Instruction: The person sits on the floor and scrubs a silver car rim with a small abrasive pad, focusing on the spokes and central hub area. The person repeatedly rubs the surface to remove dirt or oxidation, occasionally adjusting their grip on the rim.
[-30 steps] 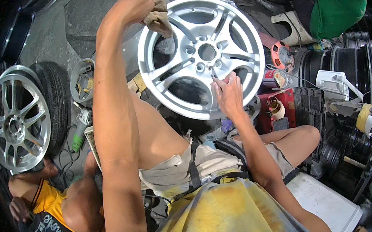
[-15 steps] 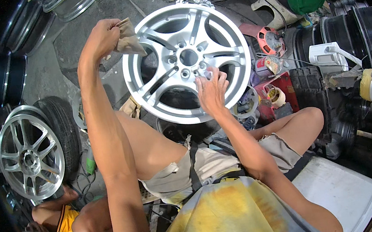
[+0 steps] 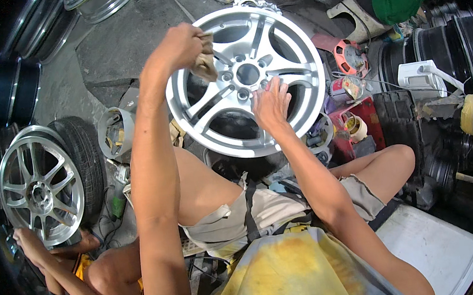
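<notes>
A silver alloy wheel rim (image 3: 204, 107) with several spokes and a round center hole lies in front of me, face up. My left hand (image 3: 180, 47) is closed on a crumpled tan cloth (image 3: 203, 66), which hangs over the rim's left spokes. On the near side of the hub, my right hand (image 3: 271, 106) lies against the rim with its fingers stretched out. Whatever is under those fingertips is hidden.
At left, another silver wheel (image 3: 39, 194) leans by a black tire (image 3: 85, 163), near a white tub (image 3: 116, 131). A co-worker's arm (image 3: 68, 274) is at lower left. Paint cans, a red speaker-like device (image 3: 348, 55) and stacked dark rims (image 3: 445, 48) stand right.
My left hand has swung right with the cloth, from beside the rim's outer edge to above its spokes. My right hand stays near the hub. The co-worker's arm has reached up toward the left wheel.
</notes>
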A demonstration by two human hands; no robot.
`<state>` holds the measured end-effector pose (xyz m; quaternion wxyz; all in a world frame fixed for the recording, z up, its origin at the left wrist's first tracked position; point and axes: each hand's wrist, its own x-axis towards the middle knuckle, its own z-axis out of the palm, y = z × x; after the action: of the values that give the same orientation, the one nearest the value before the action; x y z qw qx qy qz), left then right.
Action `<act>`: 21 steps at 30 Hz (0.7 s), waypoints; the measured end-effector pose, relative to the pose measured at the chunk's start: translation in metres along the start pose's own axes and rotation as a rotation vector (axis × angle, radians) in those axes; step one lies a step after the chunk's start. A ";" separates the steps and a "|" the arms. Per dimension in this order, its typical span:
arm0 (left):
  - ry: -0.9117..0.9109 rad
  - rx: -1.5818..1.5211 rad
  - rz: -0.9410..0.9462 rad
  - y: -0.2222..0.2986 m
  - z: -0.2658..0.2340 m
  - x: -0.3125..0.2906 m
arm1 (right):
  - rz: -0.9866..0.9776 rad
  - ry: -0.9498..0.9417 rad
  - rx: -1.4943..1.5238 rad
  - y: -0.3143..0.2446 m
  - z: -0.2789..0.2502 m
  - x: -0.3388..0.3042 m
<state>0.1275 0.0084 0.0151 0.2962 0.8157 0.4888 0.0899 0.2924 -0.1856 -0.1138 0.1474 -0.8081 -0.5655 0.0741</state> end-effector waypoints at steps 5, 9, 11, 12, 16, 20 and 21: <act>-0.193 0.147 -0.059 -0.003 0.031 0.006 | 0.038 -0.157 0.004 -0.006 -0.013 -0.006; -0.408 0.172 0.019 0.029 0.076 0.000 | 0.028 -0.140 -0.052 -0.003 -0.001 0.009; -0.340 0.093 0.141 0.033 0.111 -0.015 | 0.056 -0.177 -0.052 -0.001 -0.007 0.002; -0.287 0.069 0.221 0.038 0.131 -0.022 | 0.074 -0.197 -0.053 0.004 -0.012 -0.003; -0.476 0.056 0.243 0.056 0.171 -0.046 | -0.067 -0.171 0.049 0.048 -0.034 -0.027; -0.191 0.458 0.440 0.055 0.202 -0.071 | -0.027 -0.123 0.251 0.092 -0.070 -0.052; -0.130 0.467 0.435 0.056 0.208 -0.072 | 0.025 -0.147 0.296 0.098 -0.081 -0.054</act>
<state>0.2230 -0.1548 -0.1106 0.1055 0.9509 0.2907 -0.0158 0.3840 -0.2791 -0.0716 0.2221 -0.7770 -0.5474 0.2175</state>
